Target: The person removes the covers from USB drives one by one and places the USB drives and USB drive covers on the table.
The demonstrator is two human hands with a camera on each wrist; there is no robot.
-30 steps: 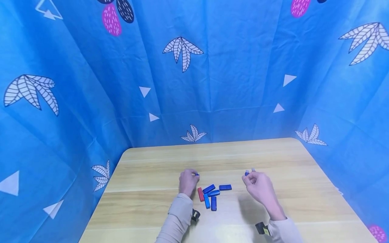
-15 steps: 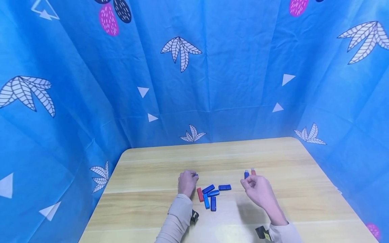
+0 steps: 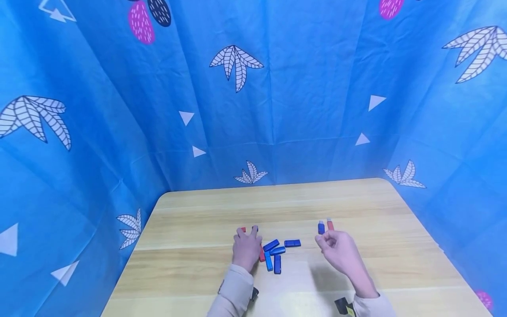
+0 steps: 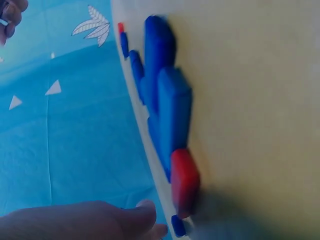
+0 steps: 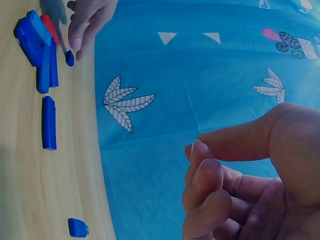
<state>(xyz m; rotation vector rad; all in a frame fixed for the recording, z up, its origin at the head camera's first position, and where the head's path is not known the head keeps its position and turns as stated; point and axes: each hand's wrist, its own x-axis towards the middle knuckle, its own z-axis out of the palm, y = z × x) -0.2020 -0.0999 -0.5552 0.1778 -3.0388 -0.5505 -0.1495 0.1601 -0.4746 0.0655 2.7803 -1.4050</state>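
My left hand (image 3: 246,248) reaches over the left of the table with its fingers spread. Past its fingertips lie a small blue cap (image 3: 255,228) and a small red piece (image 3: 243,229). In the left wrist view the thumb stands just apart from the blue cap (image 4: 178,226). My right hand (image 3: 337,251) hovers with loosely curled fingers, thumb and index tips close together. Nothing shows between them in the right wrist view. Just beyond it lie a blue USB flash drive (image 3: 321,227) and a red USB flash drive (image 3: 330,224), their connectors bare.
Between the hands lies a loose cluster of capped flash drives: a red one (image 3: 262,254), a light blue one (image 3: 269,261) and several darker blue ones (image 3: 277,264). One blue drive (image 3: 292,243) lies apart. A blue curtain (image 3: 309,145) hangs behind the wooden table (image 3: 190,264).
My left hand has let go of the small blue cap and spread its fingers. My right hand has drawn back slightly toward me from the blue and red flash drives, which now show more fully.
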